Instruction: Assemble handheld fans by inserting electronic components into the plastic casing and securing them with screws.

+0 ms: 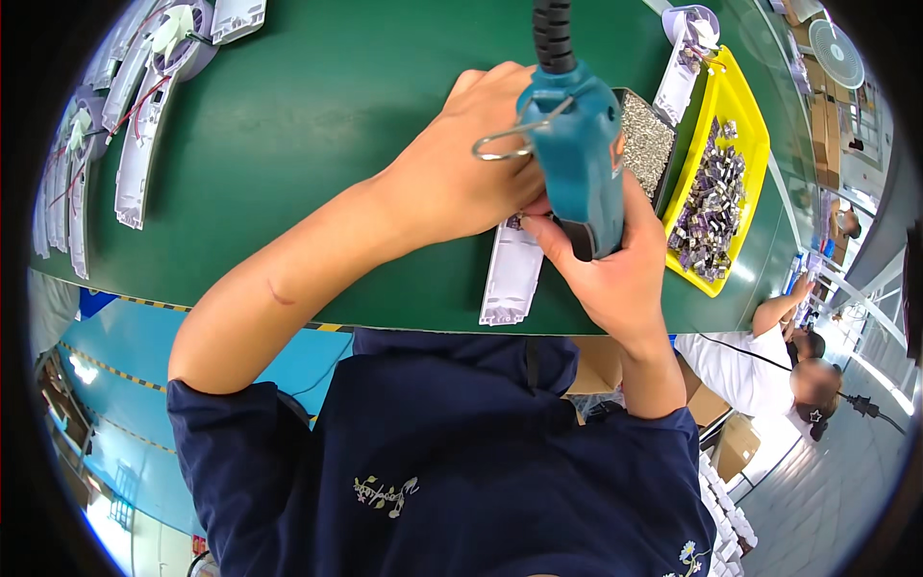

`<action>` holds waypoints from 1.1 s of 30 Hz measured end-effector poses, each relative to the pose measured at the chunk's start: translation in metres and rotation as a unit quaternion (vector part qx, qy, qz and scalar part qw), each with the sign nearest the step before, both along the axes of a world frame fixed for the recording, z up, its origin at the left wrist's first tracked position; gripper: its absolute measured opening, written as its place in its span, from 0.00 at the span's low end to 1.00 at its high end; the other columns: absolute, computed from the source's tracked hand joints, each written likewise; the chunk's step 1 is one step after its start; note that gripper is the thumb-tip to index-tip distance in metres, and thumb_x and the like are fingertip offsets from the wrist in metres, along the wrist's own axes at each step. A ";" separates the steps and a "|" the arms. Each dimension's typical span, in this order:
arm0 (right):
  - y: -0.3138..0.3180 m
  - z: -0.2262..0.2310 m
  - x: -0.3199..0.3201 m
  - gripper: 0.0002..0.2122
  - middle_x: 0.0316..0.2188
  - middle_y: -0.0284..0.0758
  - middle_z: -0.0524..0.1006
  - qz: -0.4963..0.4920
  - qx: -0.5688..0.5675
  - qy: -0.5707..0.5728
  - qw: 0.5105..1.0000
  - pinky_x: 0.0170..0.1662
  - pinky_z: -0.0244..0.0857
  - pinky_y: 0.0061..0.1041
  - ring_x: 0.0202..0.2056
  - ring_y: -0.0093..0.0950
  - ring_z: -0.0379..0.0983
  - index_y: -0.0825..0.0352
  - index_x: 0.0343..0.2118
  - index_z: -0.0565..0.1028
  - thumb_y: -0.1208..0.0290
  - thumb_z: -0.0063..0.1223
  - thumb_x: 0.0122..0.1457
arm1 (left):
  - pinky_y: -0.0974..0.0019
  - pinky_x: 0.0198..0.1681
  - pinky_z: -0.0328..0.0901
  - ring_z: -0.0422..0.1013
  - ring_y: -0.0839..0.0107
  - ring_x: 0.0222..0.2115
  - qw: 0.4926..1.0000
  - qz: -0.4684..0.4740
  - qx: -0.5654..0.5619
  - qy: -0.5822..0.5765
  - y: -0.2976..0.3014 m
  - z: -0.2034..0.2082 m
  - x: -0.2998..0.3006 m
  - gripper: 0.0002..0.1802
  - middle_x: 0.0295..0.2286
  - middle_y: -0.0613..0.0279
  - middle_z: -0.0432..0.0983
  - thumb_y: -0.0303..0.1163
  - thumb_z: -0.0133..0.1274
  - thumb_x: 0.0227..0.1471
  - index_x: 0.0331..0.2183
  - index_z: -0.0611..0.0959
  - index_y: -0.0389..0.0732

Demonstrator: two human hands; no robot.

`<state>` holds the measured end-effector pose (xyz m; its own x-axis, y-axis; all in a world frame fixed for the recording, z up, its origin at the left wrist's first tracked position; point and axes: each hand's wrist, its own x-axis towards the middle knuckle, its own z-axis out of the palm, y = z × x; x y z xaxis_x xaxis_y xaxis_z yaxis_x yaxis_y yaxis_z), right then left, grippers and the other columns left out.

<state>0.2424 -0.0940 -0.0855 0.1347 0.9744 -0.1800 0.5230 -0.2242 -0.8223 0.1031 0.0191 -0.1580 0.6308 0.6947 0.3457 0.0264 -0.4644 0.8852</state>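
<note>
Bright, even overhead light; soft glare on green table [317, 115]. Faint shadows under forearms. Strong fisheye bend, black vignette at corners. Centre sharp, rim softer; daylight blows out floor lower right.

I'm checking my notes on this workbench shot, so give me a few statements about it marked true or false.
1. The right hand grips a teal power screwdriver. True.
2. The yellow tray sits on the person's left. False: it is on the right.
3. The left hand rests by the white housing. True.
4. The bench top is red. False: it is green.
5. The yellow tray is empty. False: it holds small metal parts.
</note>
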 end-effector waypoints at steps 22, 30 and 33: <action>0.000 0.015 0.011 0.17 0.28 0.40 0.79 0.073 -0.025 -0.044 0.996 0.36 0.70 0.26 0.29 0.34 0.80 0.68 0.41 0.73 0.77 0.65 0.48 | 0.56 0.55 0.66 0.70 0.52 0.52 0.997 -0.060 -0.035 0.041 -0.019 0.034 -0.048 0.34 0.60 0.50 0.64 0.25 0.70 0.37 0.50 0.78 0.40; 0.002 0.016 0.018 0.17 0.29 0.38 0.79 0.088 -0.039 0.001 0.995 0.35 0.69 0.25 0.29 0.30 0.76 0.67 0.40 0.74 0.73 0.68 0.49 | 0.53 0.53 0.68 0.70 0.48 0.53 0.987 -0.001 0.114 0.116 -0.026 0.029 -0.047 0.28 0.60 0.45 0.65 0.23 0.70 0.30 0.41 0.85 0.40; -0.001 0.012 0.017 0.17 0.29 0.37 0.79 0.073 -0.037 0.035 0.996 0.33 0.67 0.24 0.27 0.26 0.74 0.68 0.40 0.74 0.71 0.70 0.49 | 0.53 0.54 0.67 0.70 0.49 0.54 0.982 0.009 0.129 0.135 -0.029 0.034 -0.045 0.27 0.59 0.45 0.66 0.24 0.71 0.30 0.40 0.86 0.40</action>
<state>0.2594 -0.0950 -0.0730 -0.0221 0.9666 -0.2553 0.4956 -0.2112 -0.8425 0.0583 -0.0096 -0.1240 0.7119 0.6178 0.3339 0.2544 -0.6700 0.6974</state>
